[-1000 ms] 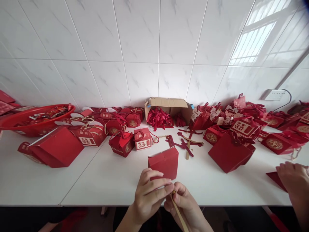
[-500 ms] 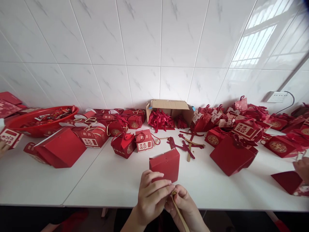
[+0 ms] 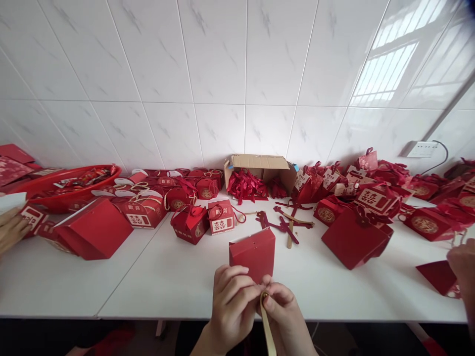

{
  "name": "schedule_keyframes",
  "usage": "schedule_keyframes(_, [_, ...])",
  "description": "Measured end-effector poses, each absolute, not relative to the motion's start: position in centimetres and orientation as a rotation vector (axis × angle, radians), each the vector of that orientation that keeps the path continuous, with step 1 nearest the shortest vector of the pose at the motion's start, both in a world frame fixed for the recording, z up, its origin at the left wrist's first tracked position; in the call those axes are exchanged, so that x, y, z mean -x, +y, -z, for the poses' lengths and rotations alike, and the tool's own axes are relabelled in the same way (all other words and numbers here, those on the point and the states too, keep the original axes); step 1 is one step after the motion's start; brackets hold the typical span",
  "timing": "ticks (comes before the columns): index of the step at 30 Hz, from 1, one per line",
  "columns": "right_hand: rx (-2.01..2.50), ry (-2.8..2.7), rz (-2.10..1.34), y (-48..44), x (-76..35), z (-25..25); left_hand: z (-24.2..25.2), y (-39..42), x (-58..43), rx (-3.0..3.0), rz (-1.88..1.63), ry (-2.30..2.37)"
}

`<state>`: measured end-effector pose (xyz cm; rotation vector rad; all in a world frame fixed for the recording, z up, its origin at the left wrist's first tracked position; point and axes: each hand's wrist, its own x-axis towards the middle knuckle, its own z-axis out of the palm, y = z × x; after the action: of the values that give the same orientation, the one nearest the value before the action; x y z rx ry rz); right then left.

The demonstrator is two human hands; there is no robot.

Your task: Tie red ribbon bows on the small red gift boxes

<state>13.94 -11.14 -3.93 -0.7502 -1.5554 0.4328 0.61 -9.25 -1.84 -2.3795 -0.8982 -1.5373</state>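
Note:
Close to the table's front edge, my right hand (image 3: 287,314) is closed around a tan strap (image 3: 267,329), thumb pressed by a small brass-coloured stud (image 3: 264,295) at its upper end. Fingertips of my left hand (image 3: 232,304) pinch the same end, where the fingers hide part of it. The strap's other end hangs down toward me. Just beyond my hands stands a plain red gift box (image 3: 253,253), upright, with small holes near its top edge. Behind it lie loose dark red and tan straps (image 3: 287,230).
An open cardboard carton (image 3: 260,161) of red ribbons stands against the wall. Decorated red boxes (image 3: 222,217) line both sides. A red basin (image 3: 59,198) holds wrapped items. Other people's hands show at left (image 3: 14,227) and right (image 3: 462,264).
My hands stay together at the strap's end, with only slight finger movement; the strap hangs more upright. The other person's hand at left has come further into view.

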Motion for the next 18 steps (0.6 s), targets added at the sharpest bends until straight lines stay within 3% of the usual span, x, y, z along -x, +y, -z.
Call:
schedule_keyframes(7, [0.683,-1.073,-1.317,-11.2,-15.7,3.2,1.7,-8.8,0.5,2.563,1.472,-0.923])
schedule_keyframes(13, [0.819,-1.258,-0.976,-8.5,-19.4,4.3,2.0,-7.1,1.4,2.056,1.881,-1.398])
schedule_keyframes(18, [0.799,-1.426,-0.916,-4.6,-20.7,3.9,1.8,-5.5,1.1,2.219,1.838,-1.568])
